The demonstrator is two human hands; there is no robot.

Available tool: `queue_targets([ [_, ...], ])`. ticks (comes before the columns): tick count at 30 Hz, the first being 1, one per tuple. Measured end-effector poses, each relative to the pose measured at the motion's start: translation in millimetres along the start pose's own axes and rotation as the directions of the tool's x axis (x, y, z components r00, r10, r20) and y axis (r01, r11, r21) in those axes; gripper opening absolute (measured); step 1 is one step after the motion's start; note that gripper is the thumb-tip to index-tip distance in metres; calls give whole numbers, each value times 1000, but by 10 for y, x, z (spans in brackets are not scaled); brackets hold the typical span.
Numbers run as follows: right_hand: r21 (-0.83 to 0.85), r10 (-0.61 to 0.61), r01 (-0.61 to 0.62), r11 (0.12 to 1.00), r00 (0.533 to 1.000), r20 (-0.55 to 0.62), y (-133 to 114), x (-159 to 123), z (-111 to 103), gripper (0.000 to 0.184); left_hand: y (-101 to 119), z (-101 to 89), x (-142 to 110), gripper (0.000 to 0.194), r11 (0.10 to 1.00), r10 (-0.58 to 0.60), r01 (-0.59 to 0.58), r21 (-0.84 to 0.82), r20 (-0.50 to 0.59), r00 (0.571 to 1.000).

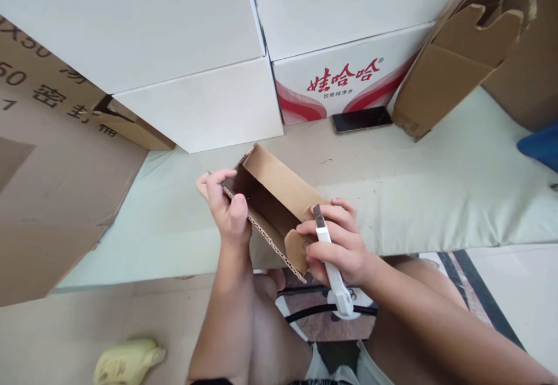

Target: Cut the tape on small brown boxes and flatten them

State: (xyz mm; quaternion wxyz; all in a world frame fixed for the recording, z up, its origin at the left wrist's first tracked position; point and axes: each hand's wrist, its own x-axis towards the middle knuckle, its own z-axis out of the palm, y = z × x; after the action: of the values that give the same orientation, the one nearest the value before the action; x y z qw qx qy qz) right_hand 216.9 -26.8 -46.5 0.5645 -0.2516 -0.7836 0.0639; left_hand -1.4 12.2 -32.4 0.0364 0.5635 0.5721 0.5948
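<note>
Head view: fingers of your left hand clamp oblong brown cardboard box, mid-frame; right hand grips slim white-handled knife.

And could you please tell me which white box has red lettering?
The lower right white box, directly behind the smartphone: red characters and swooshes mark its front, while the other white boxes show plain faces.

"What's the person wearing?"

"Pale cloth between the bare thighs, and a strip of dark cloth along the bottom edge, too cut off to name."

"And the arms?"

"The forearms are bare, and so are the left hand and right hand."
</note>
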Motion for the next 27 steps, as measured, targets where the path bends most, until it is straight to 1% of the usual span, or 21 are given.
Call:
queue_targets([
  [3,21,-2,3,1000,1000,-27,2,27,-8,11,39,-54,52,52,990,143,-142,12,-55,988],
  [5,20,-5,6,1000,999,-31,9,50,-27,14,63,-108,103,52,986,169,-167,29,-67,983],
  [7,17,-12,12,1000,999,-37,15,71,-51,15,93,-168,152,47,989,143,-141,51,-39,989],
  [11,14,-16,17,1000,999,-50,22,88,-86,13,169,-260,204,30,992,83,-90,92,70,994],
  [12,15,-15,16,1000,998,-62,24,86,-90,11,186,-271,208,27,992,80,-87,96,71,994],
  [15,13,-12,14,1000,993,-119,26,66,-99,10,206,-285,208,16,995,51,-53,88,29,998],
  [16,12,-13,15,1000,991,-133,25,56,-104,11,199,-286,206,16,996,30,-32,78,21,999],
  [17,13,-17,19,1000,990,-142,23,44,-110,12,185,-286,202,20,998,6,-8,67,23,1000],
  [20,35,-30,36,999,988,-150,17,12,-137,12,109,-284,184,37,997,-72,71,19,48,996],
  [21,48,-27,36,998,985,-173,17,8,-148,10,80,-283,178,40,995,-95,95,-5,56,994],
  [23,93,17,5,996,972,-236,31,21,-170,6,37,-278,173,45,989,-131,135,-57,69,989],
  [25,163,119,-71,984,945,-304,65,65,-193,7,27,-271,179,45,984,-133,140,-107,74,988],
  [27,270,243,-154,950,910,-336,111,129,-218,12,45,-264,196,41,981,-95,104,-164,64,993],
])
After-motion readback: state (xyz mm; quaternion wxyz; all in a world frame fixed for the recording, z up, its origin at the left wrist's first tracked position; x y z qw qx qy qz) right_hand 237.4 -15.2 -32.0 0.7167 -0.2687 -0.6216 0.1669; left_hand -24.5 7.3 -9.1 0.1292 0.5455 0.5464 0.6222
